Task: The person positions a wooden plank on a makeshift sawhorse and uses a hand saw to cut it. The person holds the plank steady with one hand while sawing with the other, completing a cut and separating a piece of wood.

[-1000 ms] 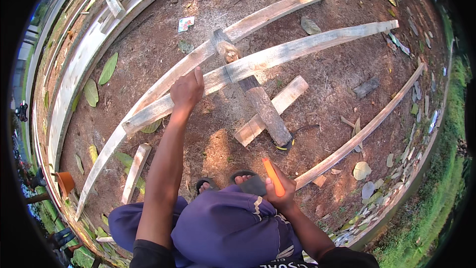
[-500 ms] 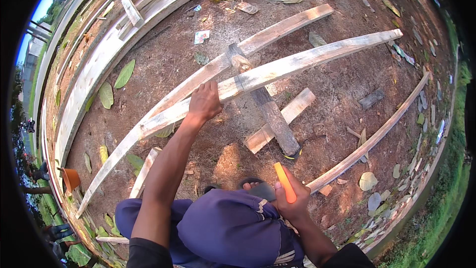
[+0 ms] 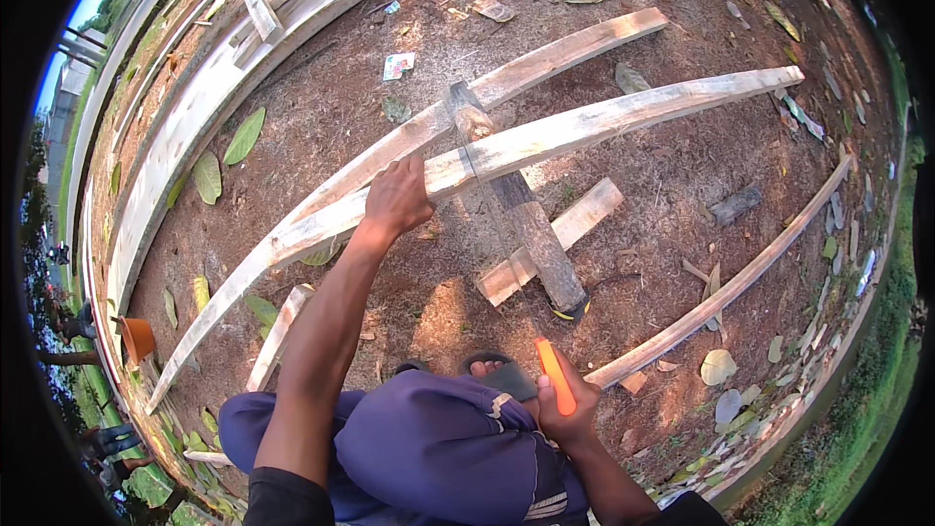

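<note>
A long pale beam [image 3: 584,127] lies slanting across the ground, propped on a dark wooden block [image 3: 531,224]. My left hand [image 3: 399,197] is closed over the beam, left of where it crosses the block. Low at the right of my knees, my right hand [image 3: 570,404] grips the orange handle [image 3: 555,375] of what looks like a handsaw. Its blade, seen nearly edge-on, is hard to make out. A thin dark line crosses the beam just right of my left hand. Behind, a second beam [image 3: 545,58] rests over the block's far end.
A short board [image 3: 589,209] lies under the dark block. A long thin strip [image 3: 740,282] stretches along the right. Large boards [image 3: 195,107] lie at the far left, near an orange bucket [image 3: 136,339]. My sandalled foot [image 3: 497,370] is close to the block. Leaves are scattered about.
My right hand and the orange handle have drawn back slightly toward me. My left hand keeps its hold on the beam. The whole view has shifted a little.
</note>
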